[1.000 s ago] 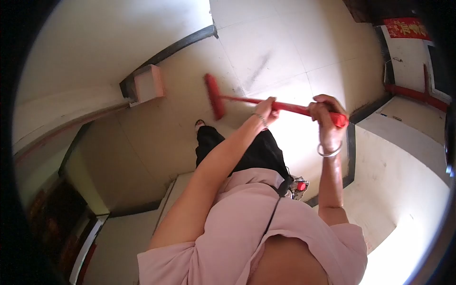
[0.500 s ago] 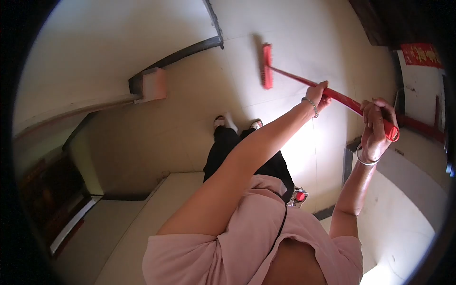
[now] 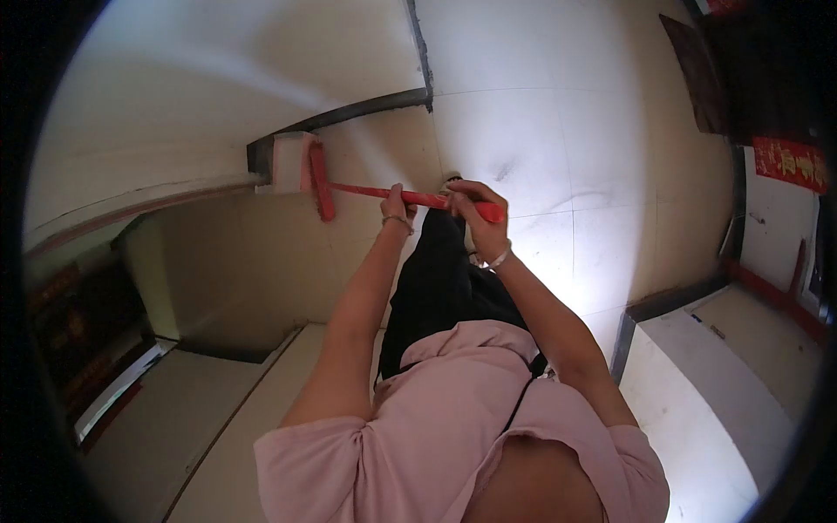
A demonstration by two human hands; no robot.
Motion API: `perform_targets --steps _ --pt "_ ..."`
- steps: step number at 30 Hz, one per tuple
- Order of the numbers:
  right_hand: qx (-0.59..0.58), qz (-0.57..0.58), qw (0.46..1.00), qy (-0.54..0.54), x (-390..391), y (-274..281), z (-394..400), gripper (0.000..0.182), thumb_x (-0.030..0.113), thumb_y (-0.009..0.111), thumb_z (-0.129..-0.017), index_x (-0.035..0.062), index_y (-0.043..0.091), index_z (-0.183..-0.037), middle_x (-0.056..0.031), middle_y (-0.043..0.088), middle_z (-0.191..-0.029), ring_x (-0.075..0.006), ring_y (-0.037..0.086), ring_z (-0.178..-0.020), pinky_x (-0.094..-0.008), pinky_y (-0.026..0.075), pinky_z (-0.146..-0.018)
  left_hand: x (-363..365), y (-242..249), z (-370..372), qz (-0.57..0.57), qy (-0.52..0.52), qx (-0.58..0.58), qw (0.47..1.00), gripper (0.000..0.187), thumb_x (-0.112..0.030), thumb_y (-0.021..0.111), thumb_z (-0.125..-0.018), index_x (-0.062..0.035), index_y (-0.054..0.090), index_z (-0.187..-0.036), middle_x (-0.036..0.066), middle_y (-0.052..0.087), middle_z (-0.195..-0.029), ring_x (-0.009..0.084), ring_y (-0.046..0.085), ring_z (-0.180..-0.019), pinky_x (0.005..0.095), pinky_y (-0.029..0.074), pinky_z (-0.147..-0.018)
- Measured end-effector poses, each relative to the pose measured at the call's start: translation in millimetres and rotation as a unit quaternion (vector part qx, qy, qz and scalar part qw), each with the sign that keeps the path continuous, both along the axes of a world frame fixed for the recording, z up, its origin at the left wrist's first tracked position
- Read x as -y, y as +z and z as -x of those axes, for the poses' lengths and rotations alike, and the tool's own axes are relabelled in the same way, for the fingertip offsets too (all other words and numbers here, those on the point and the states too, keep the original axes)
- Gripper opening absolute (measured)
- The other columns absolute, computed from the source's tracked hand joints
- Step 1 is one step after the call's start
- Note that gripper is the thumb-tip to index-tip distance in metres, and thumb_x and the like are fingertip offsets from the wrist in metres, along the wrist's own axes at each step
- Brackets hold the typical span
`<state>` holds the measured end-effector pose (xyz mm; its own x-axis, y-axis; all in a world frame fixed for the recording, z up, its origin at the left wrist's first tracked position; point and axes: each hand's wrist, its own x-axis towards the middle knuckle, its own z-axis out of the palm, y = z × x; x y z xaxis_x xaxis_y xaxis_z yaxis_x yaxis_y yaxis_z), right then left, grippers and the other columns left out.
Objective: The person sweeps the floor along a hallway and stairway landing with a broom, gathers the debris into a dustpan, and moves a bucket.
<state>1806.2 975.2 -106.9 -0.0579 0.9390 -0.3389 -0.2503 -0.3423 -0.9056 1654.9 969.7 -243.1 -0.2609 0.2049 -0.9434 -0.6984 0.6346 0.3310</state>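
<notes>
A red broom point(image 3: 321, 181) has its long head on the floor beside a pinkish-white block at the foot of the left wall. Its red handle point(image 3: 427, 200) runs to the right, across the front of my body. Lower down the handle, nearer the head, my left hand point(image 3: 398, 207) is wrapped round it. My right hand point(image 3: 478, 209) grips the handle near its thick top end, its fingers curled round it.
The pinkish-white block point(image 3: 290, 163) juts out from the left wall. Dark skirting point(image 3: 366, 108) edges the wall ahead. A red banner with yellow characters point(image 3: 789, 163) hangs at the right, above a pale ledge point(image 3: 711, 375). Light tiled floor point(image 3: 540, 148) lies ahead.
The broom head has swept left across the floor to the block. Both hands have moved left with the handle, which now lies more level. My view has shifted slightly.
</notes>
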Motion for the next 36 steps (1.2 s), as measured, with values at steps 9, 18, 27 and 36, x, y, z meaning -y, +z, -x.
perform_targets --steps 9,18,27,36 --pt "0.158 0.096 0.971 -0.152 8 54 -110 0.023 0.005 0.054 -0.074 -0.0021 0.053 -0.096 -0.0105 0.056 -0.086 -0.0162 0.055 -0.078 -0.0266 0.044 -0.072 14 -75 -155 0.053 -0.131 0.118 0.983 0.020 -0.027 0.043 -0.079 -0.0105 0.039 -0.069 0.003 0.040 -0.051 0.0160 0.043 -0.041 0.0267 0.035 -0.030" --pt "0.211 -0.106 0.936 -0.263 -1 198 -207 0.020 0.002 0.045 -0.077 -0.0069 0.049 -0.095 -0.0027 0.041 -0.057 -0.0127 0.041 -0.057 -0.0322 0.038 -0.068 -39 120 -323 -0.090 -0.208 0.384 0.895 0.027 -0.018 0.045 -0.079 0.0011 0.038 -0.061 0.010 0.042 -0.046 0.0148 0.038 -0.032 0.0232 0.030 -0.028" --pt "0.175 -0.085 0.944 -0.265 5 201 -211 0.020 0.004 0.046 -0.076 -0.0050 0.050 -0.094 -0.0042 0.046 -0.061 -0.0138 0.046 -0.059 -0.0317 0.041 -0.065 -24 137 -276 -0.126 -0.177 0.298 0.930 0.027 -0.021 0.049 -0.079 -0.0038 0.041 -0.060 0.008 0.044 -0.048 0.0128 0.040 -0.035 0.0231 0.031 -0.030" --pt "0.276 -0.097 0.927 -0.235 -20 194 -217 0.017 -0.002 0.046 -0.075 -0.0070 0.053 -0.089 -0.0074 0.053 -0.064 -0.0117 0.049 -0.057 -0.0231 0.040 -0.053 -69 111 -323 -0.055 -0.213 0.397 0.891 0.028 -0.023 0.040 -0.081 -0.0011 0.035 -0.064 0.011 0.041 -0.050 0.0157 0.039 -0.037 0.0251 0.029 -0.029"
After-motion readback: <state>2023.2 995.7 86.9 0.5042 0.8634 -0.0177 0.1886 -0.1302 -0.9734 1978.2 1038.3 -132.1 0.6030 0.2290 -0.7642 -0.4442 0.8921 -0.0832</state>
